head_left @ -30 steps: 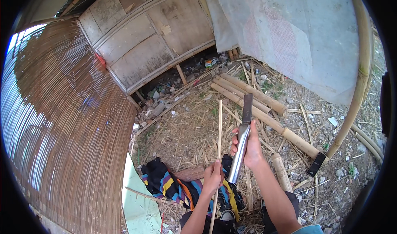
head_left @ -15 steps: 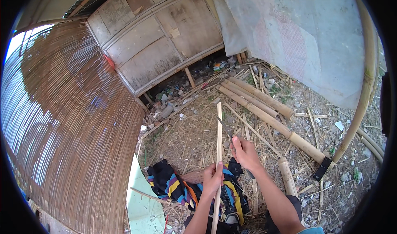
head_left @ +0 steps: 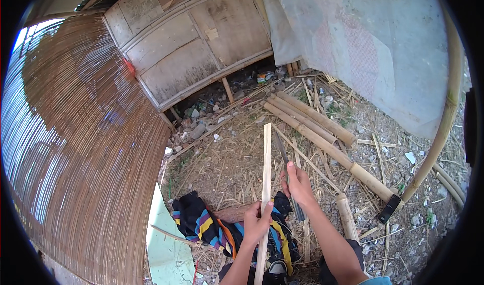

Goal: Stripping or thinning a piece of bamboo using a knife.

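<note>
My left hand (head_left: 257, 224) is closed around a long pale split bamboo strip (head_left: 267, 169), which points away from me, its lower end running past the bottom edge. Just to the right, my right hand (head_left: 299, 185) grips a dark-bladed knife (head_left: 282, 151), blade pointing away beside the strip, with a small gap between them. The knife's handle is mostly hidden in my fingers. Below my hands lies a crumpled black cloth with bright stripes (head_left: 204, 224), partly over a reddish-brown block of wood (head_left: 232, 214).
Several bamboo poles (head_left: 322, 144) lie at the right, with a small black device (head_left: 389, 208) at one end. A slatted screen (head_left: 91, 149) stands left, a panelled wall (head_left: 176, 53) behind, and a plastic sheet (head_left: 363, 48) far right. Splinters and rubble litter the ground.
The knife blade, earlier against or over the strip's right edge, now stands slightly apart to its right and more upright. My left hand keeps its hold on the strip.
</note>
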The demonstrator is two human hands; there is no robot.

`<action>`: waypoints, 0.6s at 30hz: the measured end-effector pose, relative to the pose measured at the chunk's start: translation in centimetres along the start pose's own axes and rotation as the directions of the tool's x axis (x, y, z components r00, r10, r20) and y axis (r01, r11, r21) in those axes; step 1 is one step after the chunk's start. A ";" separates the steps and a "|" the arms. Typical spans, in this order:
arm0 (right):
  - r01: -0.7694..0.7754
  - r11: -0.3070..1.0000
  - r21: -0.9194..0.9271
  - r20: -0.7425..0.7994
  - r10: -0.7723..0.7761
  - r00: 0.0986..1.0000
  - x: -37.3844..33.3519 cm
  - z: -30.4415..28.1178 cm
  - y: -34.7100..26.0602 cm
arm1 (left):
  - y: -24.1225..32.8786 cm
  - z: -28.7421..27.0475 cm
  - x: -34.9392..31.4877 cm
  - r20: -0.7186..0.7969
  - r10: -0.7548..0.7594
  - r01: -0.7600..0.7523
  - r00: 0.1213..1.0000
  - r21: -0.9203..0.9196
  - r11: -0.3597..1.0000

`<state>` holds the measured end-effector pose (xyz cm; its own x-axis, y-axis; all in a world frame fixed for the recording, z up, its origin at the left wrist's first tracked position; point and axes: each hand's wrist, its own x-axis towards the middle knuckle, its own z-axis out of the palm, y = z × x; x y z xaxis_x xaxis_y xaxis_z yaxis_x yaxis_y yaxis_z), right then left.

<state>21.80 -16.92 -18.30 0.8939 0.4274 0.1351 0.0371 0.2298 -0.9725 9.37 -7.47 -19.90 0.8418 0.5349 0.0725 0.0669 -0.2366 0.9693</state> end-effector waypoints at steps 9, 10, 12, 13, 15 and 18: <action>-0.165 0.964 0.208 -0.027 0.174 0.984 0.8 0.3 -0.1 | 0.2 0.2 -0.2 0.006 0.055 -0.056 0.998 0.045 0.997; -0.158 0.964 0.212 -0.039 0.170 0.985 0.9 0.4 -0.1 | 0.3 0.2 -0.2 0.005 0.067 -0.067 0.998 0.041 0.997; -0.157 0.964 0.214 -0.053 0.172 0.984 1.0 0.4 0.0 | 0.3 -0.1 -0.4 0.011 0.060 -0.060 0.998 0.009 0.998; -0.162 0.964 0.211 -0.039 0.173 0.984 1.0 0.3 0.0 | 0.2 -0.2 -0.4 0.013 0.058 -0.058 0.998 -0.022 0.998; -0.164 0.964 0.210 -0.024 0.173 0.985 1.1 0.3 0.0 | 0.1 -0.3 -0.4 0.044 0.044 -0.042 0.998 -0.034 0.999; -0.172 0.960 0.223 -0.032 0.183 0.983 1.0 0.2 -0.1 | 0.0 -0.7 -0.3 0.129 -0.055 0.070 0.990 -0.114 0.991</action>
<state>22.60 -16.32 -18.04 0.8992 0.4345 -0.0517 -0.2176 0.3417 -0.9143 8.71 -7.05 -19.78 0.8987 0.4384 -0.0120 0.0644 -0.1048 0.9924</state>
